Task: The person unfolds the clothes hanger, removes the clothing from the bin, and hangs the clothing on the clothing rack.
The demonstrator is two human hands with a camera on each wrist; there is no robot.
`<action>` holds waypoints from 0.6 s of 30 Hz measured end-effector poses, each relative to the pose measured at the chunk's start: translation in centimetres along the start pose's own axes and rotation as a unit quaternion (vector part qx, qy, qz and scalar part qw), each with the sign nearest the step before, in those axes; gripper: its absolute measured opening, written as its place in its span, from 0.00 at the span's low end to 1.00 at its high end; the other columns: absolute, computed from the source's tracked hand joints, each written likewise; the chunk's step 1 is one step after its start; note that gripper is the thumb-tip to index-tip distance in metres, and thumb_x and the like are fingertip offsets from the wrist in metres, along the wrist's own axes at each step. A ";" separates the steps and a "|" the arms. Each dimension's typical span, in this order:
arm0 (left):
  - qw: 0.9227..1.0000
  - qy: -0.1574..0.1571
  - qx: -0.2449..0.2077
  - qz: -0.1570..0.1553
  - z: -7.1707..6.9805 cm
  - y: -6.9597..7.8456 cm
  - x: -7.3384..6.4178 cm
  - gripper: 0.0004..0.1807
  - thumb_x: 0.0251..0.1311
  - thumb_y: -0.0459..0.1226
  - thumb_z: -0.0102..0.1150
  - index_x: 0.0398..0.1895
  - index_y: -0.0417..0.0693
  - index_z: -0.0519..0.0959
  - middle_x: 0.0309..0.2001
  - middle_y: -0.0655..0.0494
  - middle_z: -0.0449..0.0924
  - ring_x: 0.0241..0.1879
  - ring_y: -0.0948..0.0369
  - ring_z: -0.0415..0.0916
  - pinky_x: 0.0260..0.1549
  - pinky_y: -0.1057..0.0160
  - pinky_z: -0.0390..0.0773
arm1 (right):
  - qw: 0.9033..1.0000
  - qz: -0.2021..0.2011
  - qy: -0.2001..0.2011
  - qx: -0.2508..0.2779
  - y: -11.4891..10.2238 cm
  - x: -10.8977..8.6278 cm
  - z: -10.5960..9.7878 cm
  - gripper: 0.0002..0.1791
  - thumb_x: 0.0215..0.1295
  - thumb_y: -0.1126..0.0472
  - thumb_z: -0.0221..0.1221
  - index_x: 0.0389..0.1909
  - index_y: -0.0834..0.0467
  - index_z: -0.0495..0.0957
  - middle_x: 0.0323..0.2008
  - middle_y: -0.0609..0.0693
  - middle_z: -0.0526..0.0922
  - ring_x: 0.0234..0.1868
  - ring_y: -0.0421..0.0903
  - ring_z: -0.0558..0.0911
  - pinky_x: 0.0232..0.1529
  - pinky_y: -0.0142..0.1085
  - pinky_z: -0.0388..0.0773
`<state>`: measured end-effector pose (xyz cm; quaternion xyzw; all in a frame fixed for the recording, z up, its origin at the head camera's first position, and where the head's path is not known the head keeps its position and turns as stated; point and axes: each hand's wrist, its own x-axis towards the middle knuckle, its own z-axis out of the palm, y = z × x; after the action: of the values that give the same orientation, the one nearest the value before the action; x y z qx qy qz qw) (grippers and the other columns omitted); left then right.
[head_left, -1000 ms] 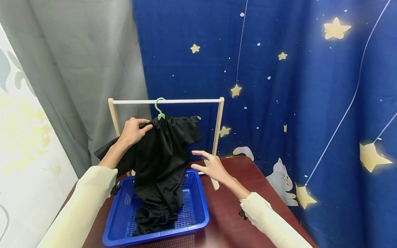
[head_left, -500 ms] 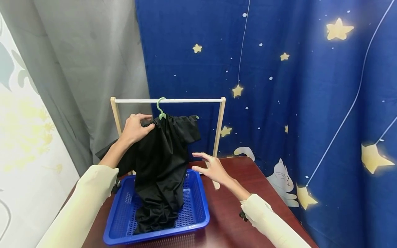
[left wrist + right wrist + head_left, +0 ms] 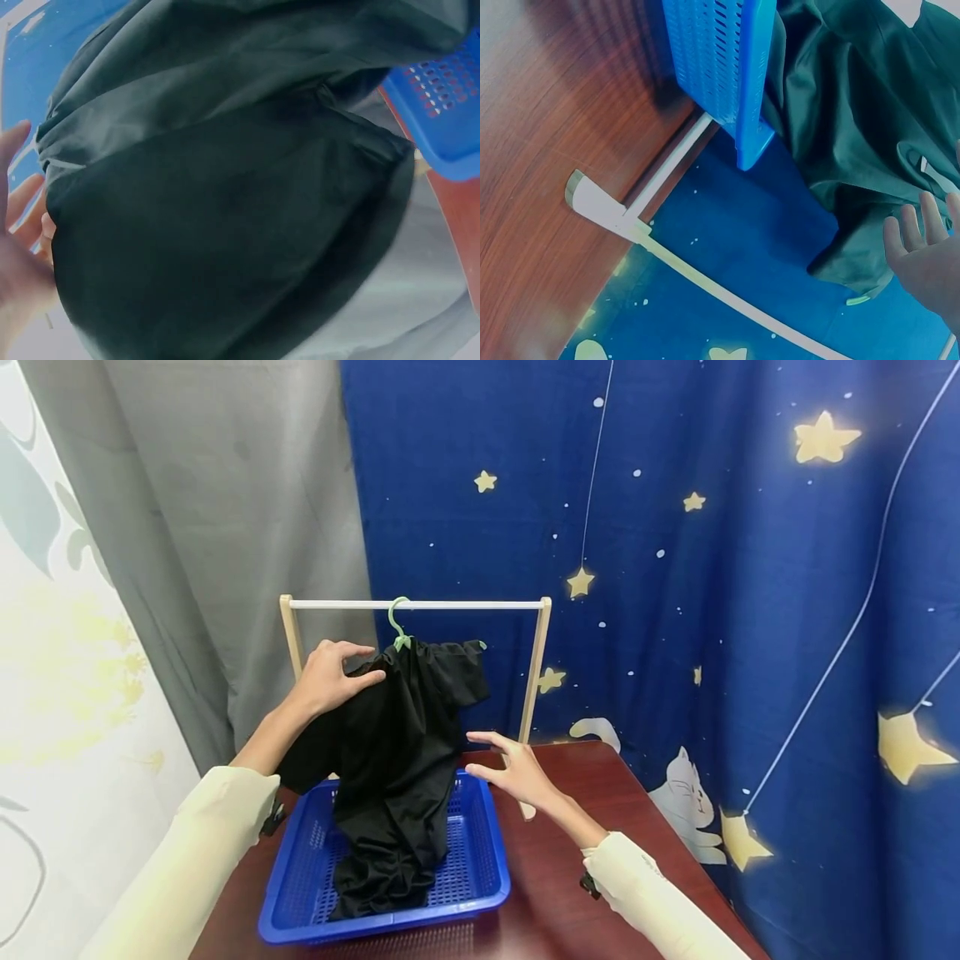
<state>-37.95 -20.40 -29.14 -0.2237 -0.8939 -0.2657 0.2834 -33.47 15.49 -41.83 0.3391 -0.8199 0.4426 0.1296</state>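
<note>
A black short-sleeved garment (image 3: pixel 401 718) hangs on a light green hanger (image 3: pixel 397 620), hooked over the white bar of a small rack. The hanger's right tip shows past the sleeve end. My left hand (image 3: pixel 324 679) is at the garment's left shoulder, thumb and fingers spread apart and pinching nothing. In the left wrist view the garment (image 3: pixel 195 225) fills most of the picture, with the left hand (image 3: pixel 22 247) at its edge. To the lower right of the garment, my right hand (image 3: pixel 517 770) hovers with thumb and fingers apart, holding nothing.
Under the garment stands a blue perforated basket (image 3: pixel 495 872), with the garment's lower end inside it. The rack's wooden right post (image 3: pixel 534 668) rises behind the right hand. All stands on a reddish-brown table (image 3: pixel 585 827) before a blue star-patterned curtain (image 3: pixel 480 543).
The left hand's thumb and fingers have spread wider at the shoulder, and the hand has drawn slightly towards the camera. The right hand stays nearly still. The head view has shifted slightly left.
</note>
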 end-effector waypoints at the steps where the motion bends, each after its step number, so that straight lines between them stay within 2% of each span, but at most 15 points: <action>1: 1.000 -0.001 0.004 0.002 -0.1 -0.1 -0.3 0.29 0.59 0.47 0.76 0.59 0.39 0.84 0.54 0.38 0.84 0.41 0.46 0.69 0.42 0.50 0.64 | 1.000 0.002 0.000 -0.002 0.0 0.0 0.0 0.28 0.66 0.51 0.72 0.67 0.43 0.79 0.64 0.39 0.81 0.69 0.43 0.76 0.67 0.54 0.72; 9: 0.999 -0.024 0.028 0.001 -1.7 -0.6 -2.5 0.34 0.57 0.51 0.77 0.64 0.45 0.82 0.50 0.44 0.84 0.41 0.49 0.67 0.38 0.52 0.63 | 1.000 0.004 -0.002 -0.020 -0.4 0.0 0.5 0.28 0.66 0.51 0.72 0.67 0.45 0.79 0.64 0.40 0.82 0.67 0.43 0.77 0.66 0.50 0.73; 13: 0.999 -0.029 0.022 -0.006 -2.6 -1.0 -3.9 0.35 0.56 0.53 0.77 0.65 0.48 0.82 0.53 0.46 0.84 0.43 0.53 0.68 0.40 0.51 0.66 | 0.999 -0.005 0.001 -0.032 -0.4 -0.1 0.8 0.29 0.66 0.51 0.72 0.67 0.49 0.79 0.63 0.42 0.82 0.66 0.45 0.78 0.65 0.48 0.74; 18: 0.999 -0.031 0.010 0.011 -3.4 -1.7 -5.6 0.36 0.56 0.52 0.77 0.67 0.50 0.81 0.55 0.47 0.84 0.45 0.52 0.70 0.41 0.50 0.69 | 0.999 -0.006 0.004 -0.032 -0.4 -0.2 1.0 0.29 0.65 0.52 0.72 0.66 0.49 0.80 0.63 0.42 0.83 0.66 0.45 0.79 0.65 0.47 0.75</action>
<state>-33.39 -25.17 -30.85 -0.2389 -0.9022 -0.2467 0.2611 -32.94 14.63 -42.21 0.3376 -0.8311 0.4170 0.1462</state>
